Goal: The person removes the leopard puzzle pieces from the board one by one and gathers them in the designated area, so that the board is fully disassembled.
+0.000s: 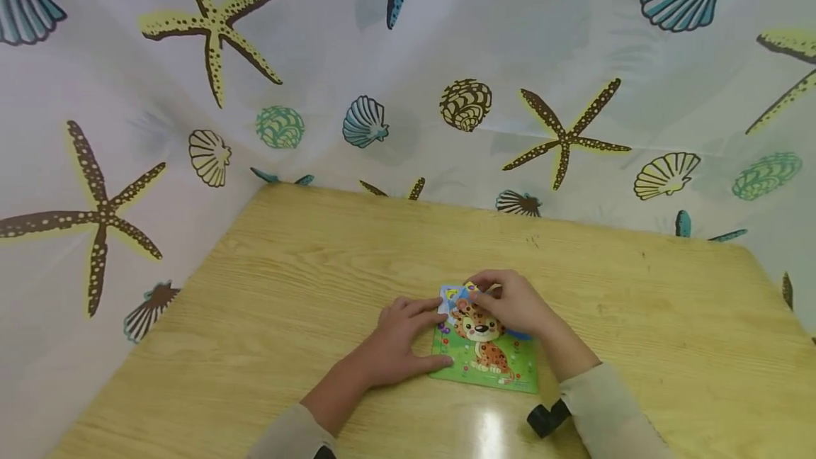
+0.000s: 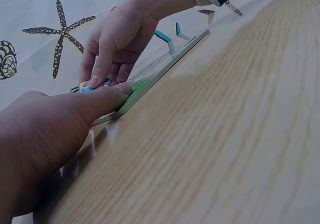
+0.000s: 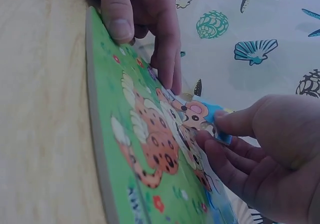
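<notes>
A flat jigsaw puzzle board [image 1: 459, 367] with a spotted leopard cub on green grass lies on the wooden table. My right hand [image 1: 519, 303] pinches a puzzle piece [image 3: 200, 111] between thumb and fingers over the board's top part. That piece shows blue and part of the cub's ear, and it stands tilted above the picture in the right wrist view. My left hand [image 1: 398, 346] rests at the board's left edge, thumb on the green and fingertips on the upper left side. In the left wrist view the left thumb [image 2: 117, 96] presses the board's near corner.
The wooden table [image 1: 287, 289] spreads around the board. A white curtain [image 1: 408, 76] printed with starfish and shells hangs behind and to the left. A small black camera mount [image 1: 547, 420] sits by the right sleeve [image 1: 605, 402].
</notes>
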Demonstrator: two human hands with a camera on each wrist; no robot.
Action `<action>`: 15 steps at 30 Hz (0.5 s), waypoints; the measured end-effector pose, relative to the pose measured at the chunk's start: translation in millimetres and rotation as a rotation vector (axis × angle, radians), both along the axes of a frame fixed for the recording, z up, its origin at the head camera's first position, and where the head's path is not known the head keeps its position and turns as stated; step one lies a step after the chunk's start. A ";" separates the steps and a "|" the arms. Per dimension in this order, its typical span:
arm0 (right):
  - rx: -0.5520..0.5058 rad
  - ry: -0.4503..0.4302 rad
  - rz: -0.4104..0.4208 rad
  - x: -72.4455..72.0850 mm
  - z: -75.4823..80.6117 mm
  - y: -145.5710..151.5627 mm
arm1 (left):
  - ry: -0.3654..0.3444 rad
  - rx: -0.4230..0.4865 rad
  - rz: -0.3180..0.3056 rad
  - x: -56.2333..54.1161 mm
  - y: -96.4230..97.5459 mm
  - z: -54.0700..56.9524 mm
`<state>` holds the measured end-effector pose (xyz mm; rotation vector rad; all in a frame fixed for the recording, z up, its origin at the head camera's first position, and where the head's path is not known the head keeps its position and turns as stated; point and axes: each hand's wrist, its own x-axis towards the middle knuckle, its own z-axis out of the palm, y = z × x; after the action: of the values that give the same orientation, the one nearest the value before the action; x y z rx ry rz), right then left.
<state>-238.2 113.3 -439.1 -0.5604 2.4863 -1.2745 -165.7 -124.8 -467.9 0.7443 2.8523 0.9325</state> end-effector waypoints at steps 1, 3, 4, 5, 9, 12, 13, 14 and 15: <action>-0.010 -0.005 -0.001 0.4 0.6 3.0 | 0.004 -0.001 -0.001 -0.9 1.5 -0.1; -0.040 -0.024 -0.003 2.0 1.4 7.4 | 0.015 -0.002 -0.002 -2.5 3.5 -1.6; -0.058 -0.030 -0.001 2.9 0.9 8.9 | 0.019 -0.001 -0.001 -3.4 4.0 -2.7; -0.077 -0.041 -0.003 4.1 0.1 10.1 | 0.021 0.003 0.001 -3.9 4.3 -3.4; -0.141 -0.090 -0.057 11.0 -3.6 13.5 | 0.022 0.000 0.005 -5.2 4.4 -6.3; -0.182 -0.131 -0.116 15.2 -5.0 12.8 | 0.018 0.009 0.005 -3.7 2.2 -5.4; -0.197 -0.144 -0.134 16.4 -5.4 13.3 | 0.016 0.012 0.002 -3.4 2.0 -5.2; -0.207 -0.149 -0.142 17.3 -5.8 14.1 | 0.016 0.016 0.001 -3.3 1.8 -5.1; -0.223 -0.164 -0.155 18.1 -6.0 14.8 | 0.018 0.019 -0.001 -3.2 1.8 -5.0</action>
<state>-220.1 128.1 -445.1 -0.3018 2.3061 -1.6004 -168.9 -123.0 -472.9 0.7591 2.8619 0.9589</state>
